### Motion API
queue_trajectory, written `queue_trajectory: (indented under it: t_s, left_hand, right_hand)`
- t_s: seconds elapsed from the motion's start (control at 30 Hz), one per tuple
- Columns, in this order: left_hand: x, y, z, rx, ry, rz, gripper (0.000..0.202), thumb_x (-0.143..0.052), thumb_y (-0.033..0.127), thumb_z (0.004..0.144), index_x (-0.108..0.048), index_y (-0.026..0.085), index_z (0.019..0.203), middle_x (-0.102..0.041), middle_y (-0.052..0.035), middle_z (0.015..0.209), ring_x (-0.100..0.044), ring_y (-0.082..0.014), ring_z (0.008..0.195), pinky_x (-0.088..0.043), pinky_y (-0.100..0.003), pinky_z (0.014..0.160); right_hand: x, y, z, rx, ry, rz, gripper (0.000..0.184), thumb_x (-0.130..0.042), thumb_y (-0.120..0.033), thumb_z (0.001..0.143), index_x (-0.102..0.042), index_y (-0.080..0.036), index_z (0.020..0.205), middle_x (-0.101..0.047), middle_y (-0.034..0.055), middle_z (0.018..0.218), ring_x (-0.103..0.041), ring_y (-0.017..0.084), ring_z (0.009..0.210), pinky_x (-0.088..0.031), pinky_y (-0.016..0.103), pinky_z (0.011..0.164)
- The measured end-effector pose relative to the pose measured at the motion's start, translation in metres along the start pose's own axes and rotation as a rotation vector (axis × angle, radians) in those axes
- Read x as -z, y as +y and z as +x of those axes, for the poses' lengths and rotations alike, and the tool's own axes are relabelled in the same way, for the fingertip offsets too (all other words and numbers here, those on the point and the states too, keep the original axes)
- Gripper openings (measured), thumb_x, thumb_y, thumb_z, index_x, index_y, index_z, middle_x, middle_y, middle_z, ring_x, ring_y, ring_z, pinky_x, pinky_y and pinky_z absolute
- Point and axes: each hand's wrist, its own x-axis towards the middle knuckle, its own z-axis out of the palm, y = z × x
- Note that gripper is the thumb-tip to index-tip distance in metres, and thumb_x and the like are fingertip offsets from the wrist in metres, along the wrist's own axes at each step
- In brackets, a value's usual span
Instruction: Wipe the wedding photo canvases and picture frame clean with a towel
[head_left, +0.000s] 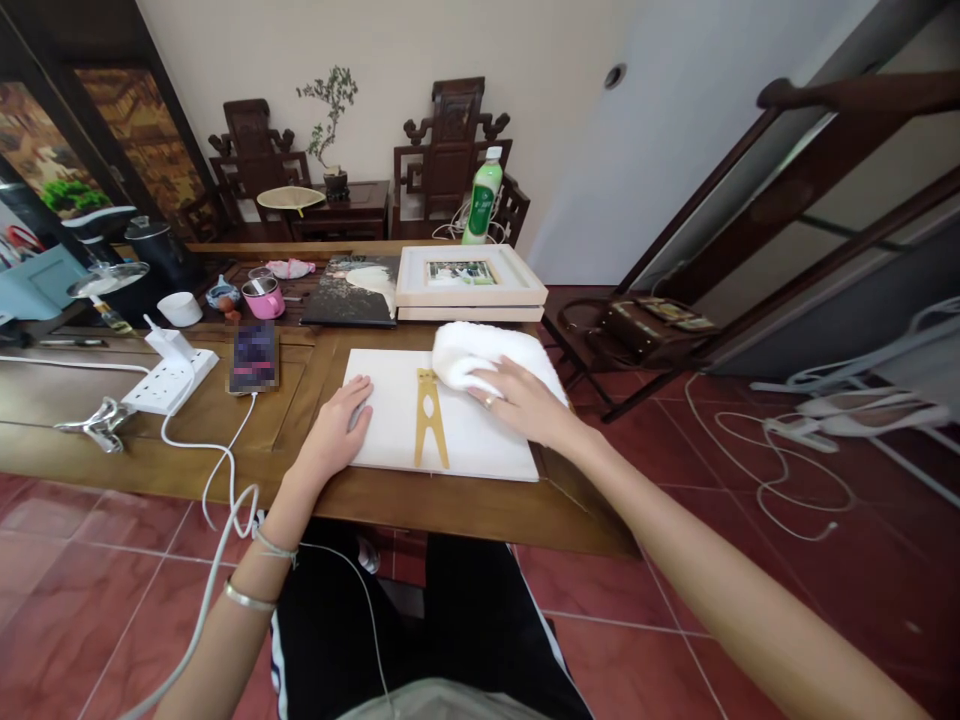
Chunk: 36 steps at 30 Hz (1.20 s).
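On the table's front edge lies a flat white panel (390, 420), which looks like the back of a picture frame. A gold A-shaped stand (430, 425) is on the middle of it. My left hand (341, 420) rests on the panel's left edge, fingers stretched out and holding nothing. A folded white towel (487, 350) lies over the panel's upper right part, touching or close to the top of the stand. My right hand (521, 400) presses on this towel with its fingers gripping a fold; the fingertips are partly hidden in the cloth.
Behind the panel stand stacked light wooden picture frames (469, 300), a dark picture board (352, 290) and a green bottle (484, 195). Leftward are a phone (253, 358), a white power strip (171, 380) with cables, a pink cup (262, 298) and a metal faucet-like piece (97, 425).
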Motion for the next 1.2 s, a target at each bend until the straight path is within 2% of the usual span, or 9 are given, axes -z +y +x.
queue_trajectory:
  t_s: [0.07,0.17,0.3,0.4,0.63,0.77,0.93,1.07,1.2]
  left_hand:
    - [0.000,0.000,0.000,0.003,-0.001,0.007,0.042,-0.042,0.027,0.091,-0.060,0.010,0.125,-0.055,-0.0150,0.137,-0.046,-0.0251,0.133,-0.033,-0.045,0.114]
    - [-0.001,0.001,0.000,0.002,0.001,0.010,0.042,-0.042,0.026,0.091,-0.060,0.009,0.125,-0.055,-0.0157,0.137,-0.046,-0.0252,0.133,-0.033,-0.045,0.114]
    - [-0.001,0.000,0.000,0.003,-0.003,0.009,0.043,-0.042,0.028,0.092,-0.059,0.008,0.126,-0.054,-0.0163,0.138,-0.044,-0.0259,0.134,-0.032,-0.045,0.114]
    - [0.000,0.000,0.000,0.001,-0.018,0.009,0.045,-0.043,0.030,0.092,-0.058,0.006,0.127,-0.053,-0.0171,0.139,-0.043,-0.0262,0.135,-0.032,-0.045,0.115]
    - [0.003,0.000,0.000,0.003,-0.027,0.002,0.044,-0.045,0.032,0.091,-0.058,0.009,0.127,-0.054,-0.0155,0.138,-0.043,-0.0255,0.135,-0.033,-0.044,0.114]
    - [0.002,0.001,0.000,0.010,-0.022,-0.008,0.044,-0.045,0.031,0.091,-0.059,0.009,0.127,-0.054,-0.0158,0.138,-0.044,-0.0256,0.135,-0.033,-0.044,0.114]
    - [0.001,0.000,0.000,0.006,-0.015,0.000,0.044,-0.045,0.032,0.091,-0.059,0.008,0.127,-0.054,-0.0165,0.138,-0.044,-0.0256,0.135,-0.033,-0.044,0.114]
    - [-0.001,-0.001,0.000,0.005,-0.016,0.007,0.045,-0.044,0.031,0.091,-0.058,0.007,0.127,-0.052,-0.0167,0.139,-0.043,-0.0259,0.135,-0.031,-0.045,0.115]
    - [0.000,-0.001,0.000,0.007,-0.019,0.010,0.046,-0.044,0.031,0.091,-0.057,0.007,0.128,-0.052,-0.0171,0.140,-0.042,-0.0260,0.136,-0.030,-0.045,0.115]
  right_hand:
    - [0.003,-0.003,-0.030,0.040,0.008,-0.021,0.030,-0.041,-0.022,0.092,-0.065,-0.017,0.110,-0.056,0.0125,0.136,-0.042,0.028,0.134,-0.026,0.055,0.113]
    - [0.012,-0.026,-0.071,0.108,-0.017,-0.010,0.028,-0.042,-0.015,0.089,-0.068,-0.018,0.100,-0.053,0.0145,0.139,-0.038,0.026,0.137,-0.025,0.055,0.114]
    - [0.025,-0.050,-0.095,0.178,-0.076,0.054,0.027,-0.046,-0.011,0.087,-0.068,-0.021,0.098,-0.057,0.0109,0.135,-0.040,0.026,0.135,-0.027,0.055,0.114]
    - [0.023,-0.040,-0.081,0.206,-0.081,0.071,0.027,-0.044,-0.014,0.089,-0.068,-0.020,0.102,-0.057,0.0126,0.135,-0.043,0.026,0.134,-0.028,0.056,0.113]
    - [-0.005,0.025,0.003,0.132,0.007,0.041,0.029,-0.043,-0.023,0.092,-0.065,-0.022,0.111,-0.059,0.0087,0.133,-0.041,0.026,0.135,-0.023,0.057,0.114]
    - [-0.012,0.029,0.018,0.084,0.025,0.017,0.030,-0.041,-0.023,0.093,-0.065,-0.019,0.112,-0.060,0.0108,0.132,-0.038,0.028,0.136,-0.025,0.060,0.112]
    - [-0.002,-0.016,-0.038,0.114,0.008,-0.019,0.028,-0.043,-0.016,0.090,-0.067,-0.015,0.104,-0.058,0.0183,0.132,-0.032,0.031,0.139,-0.024,0.062,0.111]
    - [0.016,-0.058,-0.097,0.201,-0.073,0.036,0.031,-0.044,-0.004,0.079,-0.067,-0.018,0.094,-0.047,0.0121,0.144,-0.028,0.027,0.141,-0.020,0.060,0.115]
    - [0.030,-0.067,-0.116,0.268,-0.180,0.080,0.031,-0.044,-0.001,0.074,-0.066,-0.017,0.088,-0.042,0.0127,0.147,-0.028,0.027,0.141,-0.018,0.058,0.116]
